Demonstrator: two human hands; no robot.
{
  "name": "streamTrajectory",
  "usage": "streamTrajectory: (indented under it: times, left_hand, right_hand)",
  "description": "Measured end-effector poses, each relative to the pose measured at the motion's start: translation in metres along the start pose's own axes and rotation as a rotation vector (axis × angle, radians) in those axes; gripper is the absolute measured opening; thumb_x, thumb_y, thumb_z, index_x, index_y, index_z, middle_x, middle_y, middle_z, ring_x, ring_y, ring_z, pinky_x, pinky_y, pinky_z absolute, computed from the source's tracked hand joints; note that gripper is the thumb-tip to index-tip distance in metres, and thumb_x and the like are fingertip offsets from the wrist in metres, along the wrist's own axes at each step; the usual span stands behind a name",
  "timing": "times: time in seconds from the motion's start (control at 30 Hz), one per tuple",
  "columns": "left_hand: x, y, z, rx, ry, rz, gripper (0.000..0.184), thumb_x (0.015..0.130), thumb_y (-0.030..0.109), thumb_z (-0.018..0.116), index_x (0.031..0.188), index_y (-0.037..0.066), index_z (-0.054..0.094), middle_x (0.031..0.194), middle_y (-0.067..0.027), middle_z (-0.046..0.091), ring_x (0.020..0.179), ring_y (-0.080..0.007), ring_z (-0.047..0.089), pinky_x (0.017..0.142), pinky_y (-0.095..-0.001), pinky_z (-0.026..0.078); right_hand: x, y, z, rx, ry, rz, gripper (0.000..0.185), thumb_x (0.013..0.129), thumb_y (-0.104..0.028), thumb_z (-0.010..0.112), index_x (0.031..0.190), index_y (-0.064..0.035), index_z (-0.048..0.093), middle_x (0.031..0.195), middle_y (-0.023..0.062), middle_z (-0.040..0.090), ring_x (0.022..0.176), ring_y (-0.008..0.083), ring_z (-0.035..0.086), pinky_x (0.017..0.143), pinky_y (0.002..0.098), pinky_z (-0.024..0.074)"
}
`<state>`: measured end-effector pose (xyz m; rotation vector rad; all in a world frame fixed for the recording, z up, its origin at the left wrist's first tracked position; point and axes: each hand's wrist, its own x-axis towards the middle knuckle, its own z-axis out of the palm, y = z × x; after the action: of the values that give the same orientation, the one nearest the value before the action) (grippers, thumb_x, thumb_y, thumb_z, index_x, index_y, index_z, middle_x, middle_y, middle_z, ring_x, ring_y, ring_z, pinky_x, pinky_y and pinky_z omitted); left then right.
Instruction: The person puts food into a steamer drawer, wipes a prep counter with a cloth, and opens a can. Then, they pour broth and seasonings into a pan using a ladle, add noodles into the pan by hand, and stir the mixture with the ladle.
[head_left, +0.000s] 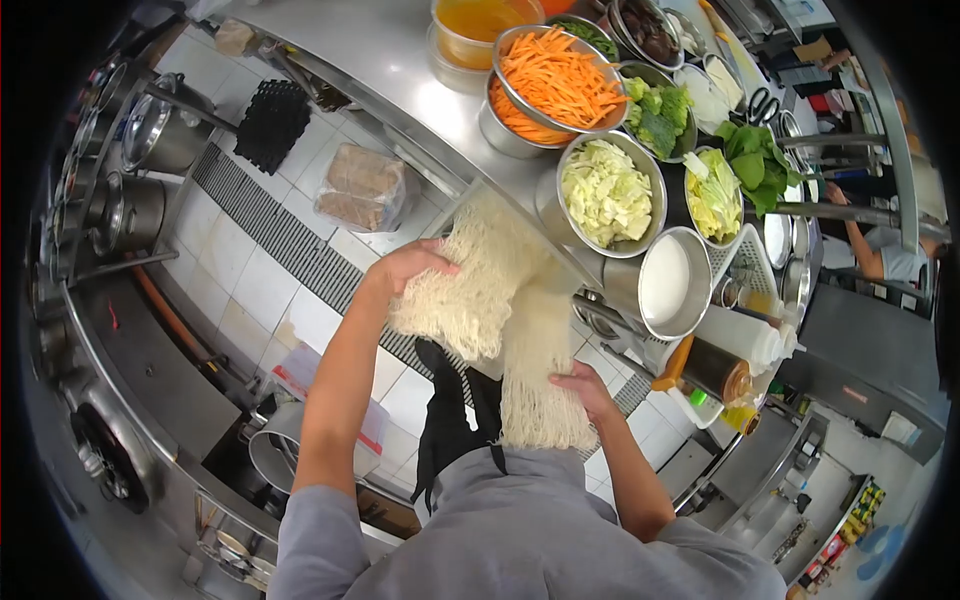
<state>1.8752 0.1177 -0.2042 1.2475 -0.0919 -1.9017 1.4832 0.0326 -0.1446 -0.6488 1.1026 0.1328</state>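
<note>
OK so from my end of the feed, I've got both hands on the pale noodles (470, 285), which sit right in front of the torso, by the near edge of the steel counter (395, 60). My left hand (412, 265) is grasping the outer side of the wide, bunched clump, thumb over the top. My right hand (587, 390) is lower down, fingers pinched on the edge of the long stretch that hangs toward the grey shirt (510, 520). Progress-wise, I'd call it midway through handling: the noodles are out and partly spread, but the strands are bunched up top and not separated into portions, and none are in the bowls I can see. There's something clear around them, can't tell if it's a bag or a bin. The veg looks done to me: shredded carrots (555, 80), broccoli (658, 115) in pieces and chopped cabbage (605, 190) are all in metal containers, with a pan of something white (668, 285) just beside the cabbage.
</note>
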Motion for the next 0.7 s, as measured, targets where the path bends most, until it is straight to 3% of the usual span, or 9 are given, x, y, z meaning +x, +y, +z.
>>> streamTrajectory:
  times: [0.03, 0.13, 0.3, 0.37, 0.43, 0.53, 0.7]
  left_hand:
    - [0.017, -0.004, -0.008, 0.011, 0.059, 0.028, 0.063, 0.075, 0.006, 0.074, 0.132, -0.002, 0.048, 0.115, -0.0117, 0.064, 0.104, -0.0209, 0.063, 0.091, -0.0361, 0.051]
    - [0.011, 0.019, -0.007, -0.053, -0.074, -0.049, 0.068, 0.074, 0.006, 0.074, 0.134, -0.005, 0.044, 0.114, -0.0137, 0.063, 0.102, -0.0219, 0.064, 0.089, -0.0363, 0.052]
    - [-0.014, 0.031, 0.004, 0.029, 0.071, 0.013, 0.075, 0.072, 0.007, 0.075, 0.135, -0.011, 0.039, 0.113, -0.0170, 0.063, 0.101, -0.0226, 0.065, 0.088, -0.0353, 0.052]
    - [-0.033, 0.030, 0.005, 0.104, 0.064, -0.027, 0.057, 0.074, 0.006, 0.074, 0.125, -0.006, 0.053, 0.111, -0.0128, 0.065, 0.098, -0.0210, 0.066, 0.086, -0.0339, 0.053]
    - [-0.049, 0.022, -0.007, 0.119, 0.013, -0.017, 0.059, 0.074, 0.005, 0.075, 0.128, -0.006, 0.051, 0.113, -0.0129, 0.064, 0.099, -0.0206, 0.065, 0.087, -0.0335, 0.053]
    - [-0.086, 0.022, -0.009, 0.194, 0.003, -0.044, 0.063, 0.074, 0.001, 0.073, 0.132, -0.005, 0.048, 0.118, -0.0130, 0.063, 0.101, -0.0200, 0.064, 0.090, -0.0331, 0.051]
    - [-0.138, -0.007, -0.036, 0.047, 0.071, 0.096, 0.058, 0.074, -0.005, 0.071, 0.129, -0.003, 0.051, 0.117, -0.0114, 0.064, 0.104, -0.0194, 0.063, 0.093, -0.0342, 0.050]
  right_hand:
    - [0.002, -0.002, 0.009, -0.053, -0.035, -0.013, 0.042, 0.084, -0.002, 0.065, 0.125, 0.0037, 0.054, 0.111, 0.0117, 0.067, 0.095, 0.0199, 0.067, 0.085, 0.0315, 0.0540]
    - [0.019, -0.002, 0.034, -0.090, -0.060, 0.027, 0.040, 0.083, -0.002, 0.066, 0.121, 0.0037, 0.057, 0.109, 0.0125, 0.067, 0.094, 0.0206, 0.068, 0.083, 0.0317, 0.0546]
    - [0.076, 0.004, 0.053, 0.132, 0.091, 0.040, 0.037, 0.080, -0.002, 0.065, 0.116, 0.0060, 0.058, 0.106, 0.0151, 0.067, 0.090, 0.0245, 0.068, 0.081, 0.0352, 0.0559]
    - [0.091, 0.014, 0.046, 0.237, 0.159, 0.001, 0.037, 0.080, -0.002, 0.065, 0.115, 0.0069, 0.059, 0.104, 0.0162, 0.066, 0.089, 0.0260, 0.068, 0.080, 0.0367, 0.0563]
    - [0.097, 0.018, 0.043, 0.253, 0.232, 0.000, 0.035, 0.080, -0.001, 0.064, 0.114, 0.0087, 0.058, 0.102, 0.0176, 0.066, 0.087, 0.0277, 0.068, 0.080, 0.0389, 0.0566]
    - [0.088, 0.024, 0.040, 0.205, 0.157, -0.067, 0.036, 0.082, -0.001, 0.059, 0.116, 0.0101, 0.056, 0.104, 0.0183, 0.066, 0.090, 0.0289, 0.069, 0.081, 0.0398, 0.0564]
    - [0.050, 0.017, 0.029, 0.168, 0.060, 0.011, 0.035, 0.082, -0.001, 0.063, 0.115, 0.0083, 0.057, 0.105, 0.0178, 0.066, 0.093, 0.0279, 0.068, 0.083, 0.0384, 0.0558]
